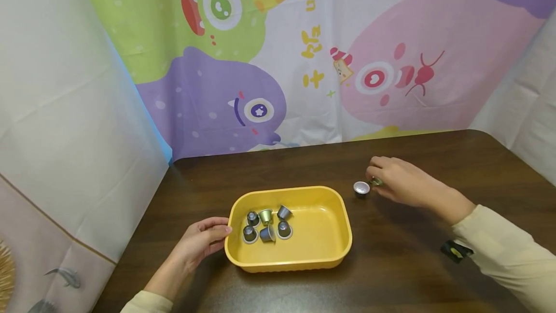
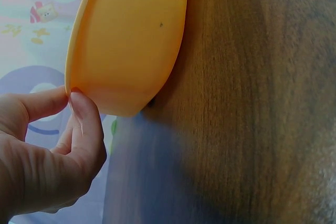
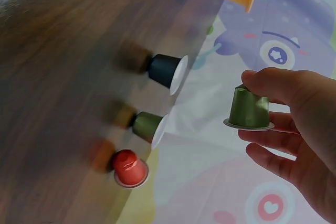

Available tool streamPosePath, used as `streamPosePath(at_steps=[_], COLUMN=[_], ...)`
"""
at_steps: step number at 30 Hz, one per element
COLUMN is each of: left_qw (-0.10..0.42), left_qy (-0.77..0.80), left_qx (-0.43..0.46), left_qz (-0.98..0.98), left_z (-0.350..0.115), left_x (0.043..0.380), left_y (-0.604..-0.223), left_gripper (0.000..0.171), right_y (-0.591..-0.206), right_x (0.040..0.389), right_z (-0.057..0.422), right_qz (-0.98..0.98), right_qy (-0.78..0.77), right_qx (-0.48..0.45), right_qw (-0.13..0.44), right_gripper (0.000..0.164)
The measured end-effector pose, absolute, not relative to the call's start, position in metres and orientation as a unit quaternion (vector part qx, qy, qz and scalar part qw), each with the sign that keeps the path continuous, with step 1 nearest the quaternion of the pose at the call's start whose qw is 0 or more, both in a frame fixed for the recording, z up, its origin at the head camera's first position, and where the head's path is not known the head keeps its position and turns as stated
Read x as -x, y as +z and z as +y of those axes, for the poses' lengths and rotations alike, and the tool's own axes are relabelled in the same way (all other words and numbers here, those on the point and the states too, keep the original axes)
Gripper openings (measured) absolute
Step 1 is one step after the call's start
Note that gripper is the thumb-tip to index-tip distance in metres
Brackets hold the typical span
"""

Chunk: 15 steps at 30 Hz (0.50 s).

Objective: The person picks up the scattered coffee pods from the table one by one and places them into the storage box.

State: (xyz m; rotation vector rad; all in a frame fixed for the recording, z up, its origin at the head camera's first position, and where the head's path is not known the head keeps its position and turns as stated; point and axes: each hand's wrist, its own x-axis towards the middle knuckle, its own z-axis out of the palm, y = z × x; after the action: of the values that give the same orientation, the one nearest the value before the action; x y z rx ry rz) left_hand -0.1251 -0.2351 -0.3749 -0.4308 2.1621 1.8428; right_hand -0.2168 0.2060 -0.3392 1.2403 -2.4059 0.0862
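A yellow tray [image 1: 299,265] sits on the table, its left rim pinched between the thumb and fingers of my left hand [image 1: 201,240]. In its left half are several coffee capsules: a green one [image 1: 265,216] and dark or grey ones, including a dark capsule [image 1: 284,229] standing on its rim. To the right of the tray, my right hand [image 1: 401,181] is just above the table. The right wrist view shows it pinching a green coffee capsule [image 3: 249,107]. Near that hand are a black capsule [image 3: 165,71], another green capsule [image 3: 148,127] and a red capsule [image 3: 130,168].
The dark wooden table [image 1: 408,264] reaches back to a printed curtain [image 1: 312,110] with cartoon creatures. White cloth [image 1: 78,86] hangs along the left side, with more at the right. A small black item [image 1: 456,251] is at the right sleeve's cuff.
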Motion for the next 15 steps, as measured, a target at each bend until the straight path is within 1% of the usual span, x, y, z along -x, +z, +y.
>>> streamPosePath(at_steps=[6, 15], left_qw=[0.13, 0.13], left_qy=[0.644, 0.644], left_qx=[0.142, 0.141], left_qz=[0.74, 0.741], left_z=[-0.236, -0.237], left_x=[0.126, 0.126], left_y=[-0.377, -0.377], left_gripper=[0.042, 0.043], right_y=[-0.333, -0.327], right_x=[0.215, 0.215], right_z=[0.197, 0.184], right_qz=[-0.859, -0.852], right_qy=[0.036, 0.031], right_qx=[-0.459, -0.47], right_qw=[0.223, 0.228], right_gripper=[0.026, 0.028])
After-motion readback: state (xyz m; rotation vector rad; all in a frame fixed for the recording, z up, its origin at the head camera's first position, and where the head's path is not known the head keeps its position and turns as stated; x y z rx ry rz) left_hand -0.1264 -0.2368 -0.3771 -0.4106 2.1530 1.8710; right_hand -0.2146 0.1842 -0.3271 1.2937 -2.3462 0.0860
